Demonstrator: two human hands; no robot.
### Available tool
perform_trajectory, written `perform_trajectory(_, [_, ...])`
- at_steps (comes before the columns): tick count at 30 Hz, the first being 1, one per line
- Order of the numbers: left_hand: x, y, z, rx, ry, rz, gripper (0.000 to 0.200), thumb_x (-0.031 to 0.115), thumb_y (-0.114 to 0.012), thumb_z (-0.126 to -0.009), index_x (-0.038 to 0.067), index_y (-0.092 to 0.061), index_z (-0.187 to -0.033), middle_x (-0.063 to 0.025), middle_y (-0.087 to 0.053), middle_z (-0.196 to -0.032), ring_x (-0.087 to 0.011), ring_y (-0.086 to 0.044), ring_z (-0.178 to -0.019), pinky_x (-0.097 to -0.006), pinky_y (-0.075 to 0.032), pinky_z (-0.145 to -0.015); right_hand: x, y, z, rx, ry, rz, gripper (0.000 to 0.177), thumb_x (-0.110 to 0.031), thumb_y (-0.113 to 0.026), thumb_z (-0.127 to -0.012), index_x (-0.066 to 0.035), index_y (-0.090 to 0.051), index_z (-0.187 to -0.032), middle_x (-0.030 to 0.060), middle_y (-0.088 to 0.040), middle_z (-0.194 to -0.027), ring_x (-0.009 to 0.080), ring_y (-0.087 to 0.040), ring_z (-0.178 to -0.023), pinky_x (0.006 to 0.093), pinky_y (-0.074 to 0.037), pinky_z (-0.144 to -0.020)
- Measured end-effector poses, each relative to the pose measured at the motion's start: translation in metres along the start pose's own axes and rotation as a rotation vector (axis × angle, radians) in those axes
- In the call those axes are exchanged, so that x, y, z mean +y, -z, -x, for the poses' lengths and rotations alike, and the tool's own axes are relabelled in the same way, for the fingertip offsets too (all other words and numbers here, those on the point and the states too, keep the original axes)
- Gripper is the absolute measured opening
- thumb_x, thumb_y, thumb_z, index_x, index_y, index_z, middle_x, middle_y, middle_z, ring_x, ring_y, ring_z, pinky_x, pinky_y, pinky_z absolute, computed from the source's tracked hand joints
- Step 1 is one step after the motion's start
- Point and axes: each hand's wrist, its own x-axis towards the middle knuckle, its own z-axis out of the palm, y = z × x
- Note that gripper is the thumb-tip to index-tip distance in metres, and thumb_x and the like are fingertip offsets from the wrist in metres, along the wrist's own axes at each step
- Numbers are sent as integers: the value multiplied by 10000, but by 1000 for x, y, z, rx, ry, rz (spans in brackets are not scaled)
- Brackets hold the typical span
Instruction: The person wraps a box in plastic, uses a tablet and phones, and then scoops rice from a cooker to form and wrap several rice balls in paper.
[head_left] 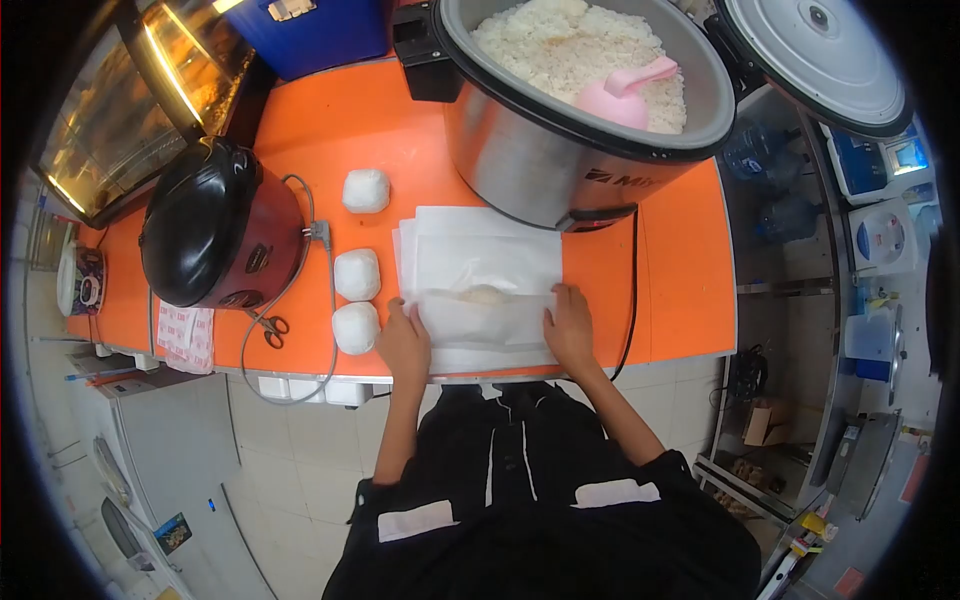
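- Released grip on both sides: left hand palm-down on the left edge of a folded white paper sheet, right hand palm-down on its right edge, fingers flat, clasping nothing.
- Between the two hands, at the sheet's upper fold, a small pale lump of rice; hard to tell whether on top of the paper or under a thin layer.
- Under the sheet, a stack of white papers, near the front edge of an orange tabletop.
- Left of the stack, three white wrapped parcels in a row: far parcel, middle parcel, and near parcel just beside the left hand.
- Behind the stack, a large steel rice cooker, open and filled with cooked white rice, with a pink rice paddle resting in it and the cooker lid swung open to the right.
- Farther left, a smaller red cooker with a black lid, its grey cord trailing over the front edge, and scissors lying beside it.
- At the bottom, black clothing with white trim.
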Motion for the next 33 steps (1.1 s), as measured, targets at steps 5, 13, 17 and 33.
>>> perform_trajectory(5, [0,-24,60,71,-773,-295,624,425,-540,-811,55,-374,-1286,-98,-351,-1367,-228,-334,-1255,-500,-260,-956,-21,-44,-97,-234,380,-75,419,-119,-685,-689,13,-490,-1036,173,-501,-1060,310,-507,-1008,398,-455,-821])
perform_trajectory(13, [36,-17,66,-234,-637,-88,825,481,-548,-779,6,-231,-1375,-190,-241,-1412,-297,-236,-1310,-515,-163,-1017,-43,-66,-160,-671,312,236,493,-91,-738,-531,-1,-507,-956,135,-599,-900,312,-592,-824,383,-501,-680])
perform_trajectory(17, [43,-18,66,-270,-584,-47,865,531,-513,-785,-49,-225,-1360,-240,-216,-1409,-347,-205,-1319,-525,-169,-1013,-50,-42,-162,-1014,474,220,392,-124,-658,-551,-22,-564,-918,140,-624,-903,310,-600,-823,377,-483,-692])
perform_trajectory(33, [40,-26,68,-180,-628,-101,913,579,-481,-772,-77,-213,-1347,-256,-141,-1430,-389,-119,-1337,-617,-153,-970,-65,-56,-151,-557,71,173,500,-330,-794,-530,-85,-619,-929,129,-634,-930,297,-598,-913,388,-479,-769])
